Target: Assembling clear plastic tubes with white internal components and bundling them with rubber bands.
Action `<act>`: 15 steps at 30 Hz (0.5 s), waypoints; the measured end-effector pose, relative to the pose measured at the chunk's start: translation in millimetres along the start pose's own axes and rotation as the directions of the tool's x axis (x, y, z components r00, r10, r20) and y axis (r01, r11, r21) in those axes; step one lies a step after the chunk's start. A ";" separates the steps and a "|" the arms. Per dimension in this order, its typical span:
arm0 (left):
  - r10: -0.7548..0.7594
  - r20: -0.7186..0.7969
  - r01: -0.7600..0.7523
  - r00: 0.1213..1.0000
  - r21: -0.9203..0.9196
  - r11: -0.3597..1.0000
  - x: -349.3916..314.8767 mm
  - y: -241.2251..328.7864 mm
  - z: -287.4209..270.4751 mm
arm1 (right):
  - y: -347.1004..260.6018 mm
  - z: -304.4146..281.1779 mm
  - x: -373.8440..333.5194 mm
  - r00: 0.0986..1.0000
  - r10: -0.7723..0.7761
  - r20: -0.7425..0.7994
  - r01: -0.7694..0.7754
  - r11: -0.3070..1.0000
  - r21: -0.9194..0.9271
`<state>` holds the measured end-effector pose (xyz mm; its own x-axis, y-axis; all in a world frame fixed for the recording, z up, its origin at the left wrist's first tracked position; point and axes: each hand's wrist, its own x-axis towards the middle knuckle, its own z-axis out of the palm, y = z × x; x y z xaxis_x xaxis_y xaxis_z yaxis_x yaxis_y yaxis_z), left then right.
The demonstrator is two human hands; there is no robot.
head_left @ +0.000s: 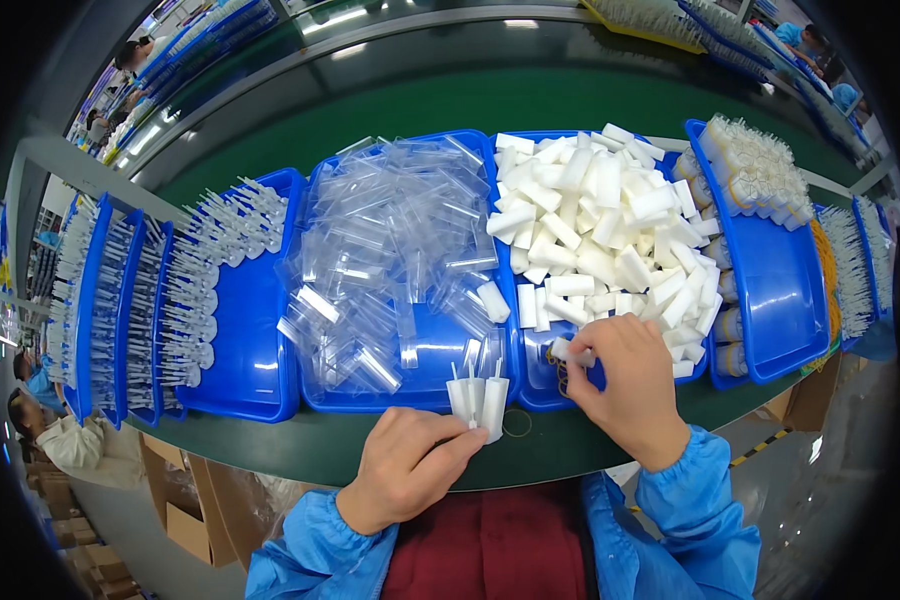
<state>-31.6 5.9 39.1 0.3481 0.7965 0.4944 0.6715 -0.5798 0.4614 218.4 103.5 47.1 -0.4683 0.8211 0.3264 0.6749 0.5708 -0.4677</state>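
Several foam pieces rise from the left hand, light and squashy, I'd guess, best gripped low; the right hand pinches another piece.

The left hand is holding a small, roughly upright bundle of at least 3 white, tube-like pieces; their lower ends are being partly hidden by the fingers, and thin pale stems are sticking up from their tops, with clear plastic showing around them. The right hand is pinching 1 short white piece at the near end of a blue tray. Yellowish-brown loops are hanging or lying just beside its thumb. Many white blocks are lying heaped at all angles beyond that hand. 1 thin loop is resting on the green table.
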 end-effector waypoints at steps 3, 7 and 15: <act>0.017 0.009 -0.017 1.000 0.014 1.000 4.9 1.4 2.4 | -22.0 -8.0 1.1 0.999 0.031 -0.027 -0.020 0.939 0.344; 0.055 0.066 -0.057 0.996 0.016 0.998 17.5 7.7 4.4 | -46.5 -1.2 -4.2 0.999 -0.002 0.047 -0.024 0.848 0.529; 0.095 0.115 -0.102 0.989 0.057 0.993 19.4 10.1 0.8 | -33.3 -11.2 1.1 0.967 0.168 0.190 -0.253 0.706 0.661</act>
<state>-17.5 15.7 52.7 0.4828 0.7523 0.4483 0.6688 -0.6473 0.3658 201.8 85.4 72.2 -0.4477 0.8905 0.0811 0.2176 0.1965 -0.9560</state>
